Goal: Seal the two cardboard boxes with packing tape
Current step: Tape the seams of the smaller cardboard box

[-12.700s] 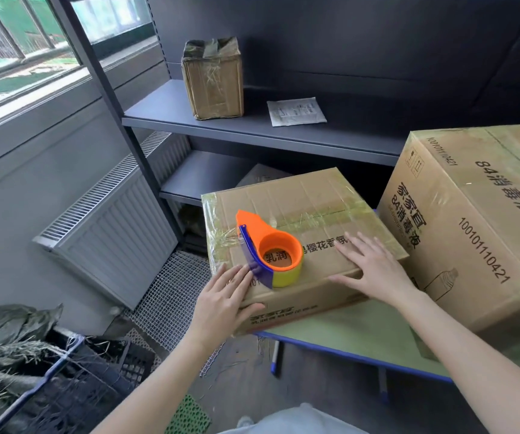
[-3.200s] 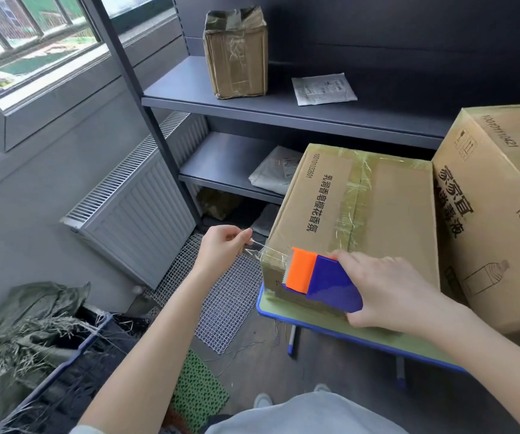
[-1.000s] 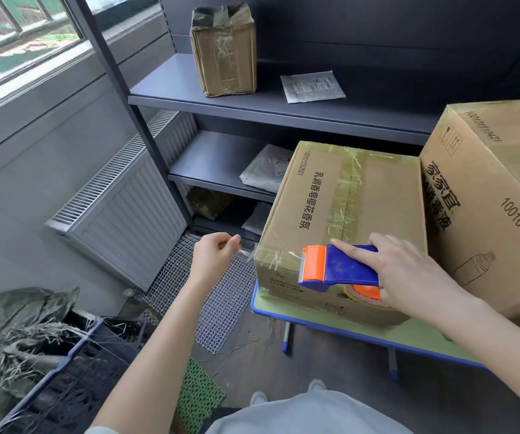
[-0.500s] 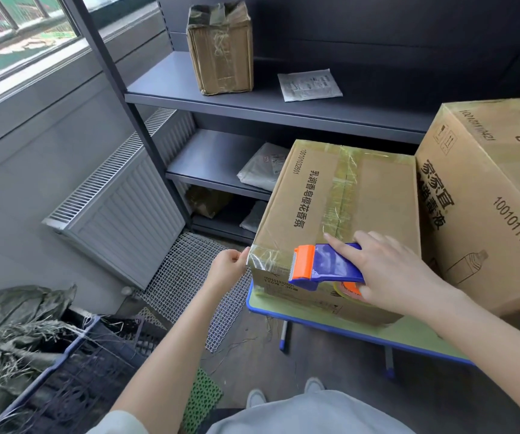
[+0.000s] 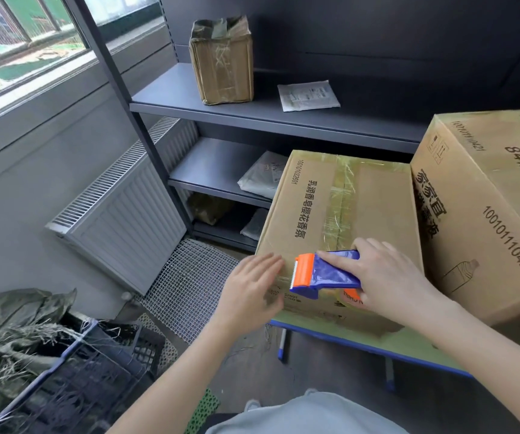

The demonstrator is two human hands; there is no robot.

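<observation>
Left hand now flat, empty, against cardboard box corner; right hand around glossy tape dispenser.

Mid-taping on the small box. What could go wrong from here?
1. The left hand lies open right beside the serrated cutter of the tape dispenser: possible nick.
2. The small box sits at the left end of the table; a pull by the right hand might slide it off.

Small worn cardboard box on grey metal shelf beyond the left fingers, white ribbed radiator left of them
</observation>
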